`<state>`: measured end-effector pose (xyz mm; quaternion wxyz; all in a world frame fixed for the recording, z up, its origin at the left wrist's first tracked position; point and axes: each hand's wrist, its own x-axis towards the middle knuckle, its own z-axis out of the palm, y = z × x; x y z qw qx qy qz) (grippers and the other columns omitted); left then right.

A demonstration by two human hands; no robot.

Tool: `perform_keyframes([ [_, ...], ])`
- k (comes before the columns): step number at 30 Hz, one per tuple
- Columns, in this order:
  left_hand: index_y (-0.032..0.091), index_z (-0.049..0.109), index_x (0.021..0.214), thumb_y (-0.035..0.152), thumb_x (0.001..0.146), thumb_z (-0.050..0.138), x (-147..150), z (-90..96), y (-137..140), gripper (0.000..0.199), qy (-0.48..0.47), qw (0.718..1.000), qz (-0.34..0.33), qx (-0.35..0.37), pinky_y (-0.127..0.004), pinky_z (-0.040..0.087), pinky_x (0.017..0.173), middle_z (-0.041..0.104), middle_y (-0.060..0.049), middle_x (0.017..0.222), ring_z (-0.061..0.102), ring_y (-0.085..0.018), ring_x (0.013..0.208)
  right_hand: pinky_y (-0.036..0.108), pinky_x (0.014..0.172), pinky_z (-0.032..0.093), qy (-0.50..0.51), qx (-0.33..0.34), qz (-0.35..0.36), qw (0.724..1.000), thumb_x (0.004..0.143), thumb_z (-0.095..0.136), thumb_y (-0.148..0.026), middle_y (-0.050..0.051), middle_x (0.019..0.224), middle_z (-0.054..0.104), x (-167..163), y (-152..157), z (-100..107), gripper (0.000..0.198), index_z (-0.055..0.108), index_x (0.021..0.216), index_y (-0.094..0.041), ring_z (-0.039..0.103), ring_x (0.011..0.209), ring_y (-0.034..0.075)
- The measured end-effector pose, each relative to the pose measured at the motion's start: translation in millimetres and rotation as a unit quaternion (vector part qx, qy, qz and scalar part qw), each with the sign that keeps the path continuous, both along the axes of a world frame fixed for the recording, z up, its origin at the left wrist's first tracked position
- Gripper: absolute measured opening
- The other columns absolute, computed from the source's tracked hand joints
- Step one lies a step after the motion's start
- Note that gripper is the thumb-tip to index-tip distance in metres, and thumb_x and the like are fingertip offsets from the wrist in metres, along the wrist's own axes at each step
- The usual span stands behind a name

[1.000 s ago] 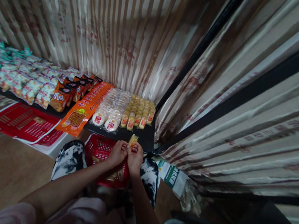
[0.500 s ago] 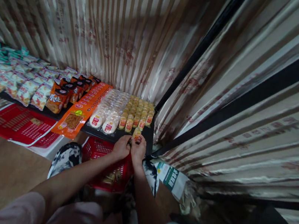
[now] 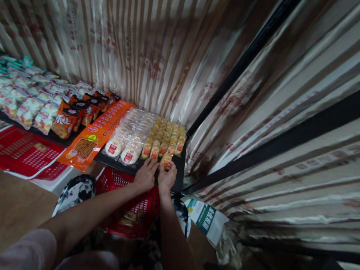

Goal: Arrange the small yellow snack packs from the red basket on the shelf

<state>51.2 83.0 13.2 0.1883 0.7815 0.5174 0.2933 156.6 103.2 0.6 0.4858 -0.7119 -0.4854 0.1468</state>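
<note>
My left hand [image 3: 146, 175] rests at the shelf's front edge, its fingers stretched forward close to the front of the small yellow snack packs [image 3: 155, 149]; I see nothing held in it. Beside it, my right hand [image 3: 167, 177] has its fingertips on a yellow snack pack [image 3: 166, 158] with an orange label, at the front of its row. The yellow packs stand in tight rows at the right end of the black shelf [image 3: 177, 177]. To their left lie rows of round white crackers [image 3: 129, 154] in clear wrappers.
An orange bag [image 3: 83, 150] of stick snacks overhangs the shelf, with orange-brown bags [image 3: 64, 122] and white bags [image 3: 45, 116] further left. Between my knees is a red basket [image 3: 114, 181] holding small packs. Black bars [image 3: 237, 69] cross before the curtain.
My hands have moved apart. The yellow pack that was raised between them now sits against the front of the rows, under my right fingertips.
</note>
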Motion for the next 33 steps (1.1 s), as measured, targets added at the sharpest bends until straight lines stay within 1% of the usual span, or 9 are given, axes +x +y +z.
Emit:
perform_keyframes([
  [4, 0.01, 0.047, 0.129, 0.003, 0.065, 0.047, -1, -1.2, 2, 0.064, 0.018, 1.0, -0.002, 0.012, -0.046, 0.031, 0.111, 0.045, -0.012, 0.138, 0.024, -0.028, 0.136, 0.03, 0.077, 0.045, -0.001, 0.004, -0.004, 1.0, 0.076, 0.053, -0.035, 0.012, 0.1, 0.06, 1, 10, 0, 0.04, 0.055, 0.11, -0.014, 0.058, 0.084, 0.019],
  [10, 0.009, 0.048, 0.127, 0.002, 0.066, 0.045, -4, -3.5, 2, 0.062, 0.024, 0.999, -0.007, 0.023, -0.044, 0.03, 0.112, 0.046, -0.012, 0.138, 0.024, -0.026, 0.137, 0.032, 0.081, 0.045, 0.004, -0.006, 0.012, 1.0, 0.076, 0.054, -0.034, 0.014, 0.102, 0.059, -3, 22, -2, 0.041, 0.055, 0.111, -0.011, 0.058, 0.09, 0.021],
  [15, 0.013, 0.047, 0.128, 0.0, 0.064, 0.045, -8, -6.4, 3, 0.066, 0.023, 0.999, -0.014, 0.022, -0.047, 0.031, 0.112, 0.044, -0.01, 0.139, 0.023, -0.025, 0.138, 0.035, 0.087, 0.044, 0.0, 0.0, 0.024, 1.0, 0.077, 0.054, -0.033, 0.014, 0.104, 0.059, -7, 28, -7, 0.041, 0.055, 0.112, -0.012, 0.057, 0.094, 0.021],
  [21, 0.011, 0.05, 0.125, 0.001, 0.064, 0.045, -10, -5.0, 3, 0.062, 0.021, 0.999, -0.022, 0.017, -0.048, 0.032, 0.111, 0.045, -0.011, 0.139, 0.023, -0.026, 0.137, 0.035, 0.089, 0.044, 0.014, 0.014, 0.024, 1.0, 0.08, 0.049, -0.031, 0.015, 0.104, 0.058, -8, 28, -10, 0.039, 0.053, 0.113, -0.011, 0.057, 0.095, 0.021],
  [26, 0.01, 0.051, 0.125, 0.001, 0.069, 0.043, -10, -7.2, 2, 0.058, 0.024, 0.999, -0.016, 0.027, -0.045, 0.031, 0.112, 0.046, -0.011, 0.138, 0.024, -0.025, 0.137, 0.034, 0.09, 0.043, 0.025, 0.03, 0.039, 0.998, 0.077, 0.048, -0.022, 0.015, 0.11, 0.057, -10, 25, -8, 0.039, 0.05, 0.114, -0.011, 0.055, 0.098, 0.02],
  [29, 0.009, 0.05, 0.126, 0.002, 0.07, 0.043, -11, -8.7, 3, 0.056, 0.027, 0.999, -0.017, 0.035, -0.045, 0.031, 0.112, 0.047, -0.012, 0.138, 0.025, -0.025, 0.137, 0.033, 0.089, 0.044, 0.02, 0.024, 0.044, 0.999, 0.074, 0.049, -0.019, 0.014, 0.109, 0.057, -11, 24, -5, 0.038, 0.051, 0.112, -0.012, 0.055, 0.097, 0.019],
  [33, 0.009, 0.05, 0.126, 0.001, 0.071, 0.042, -12, -9.5, 3, 0.056, 0.034, 0.998, -0.022, 0.044, -0.046, 0.031, 0.112, 0.047, -0.012, 0.138, 0.025, -0.025, 0.137, 0.032, 0.087, 0.044, 0.0, 0.01, 0.047, 0.999, 0.075, 0.048, -0.019, 0.011, 0.103, 0.057, -10, 23, -3, 0.032, 0.053, 0.107, -0.016, 0.055, 0.093, 0.019],
])
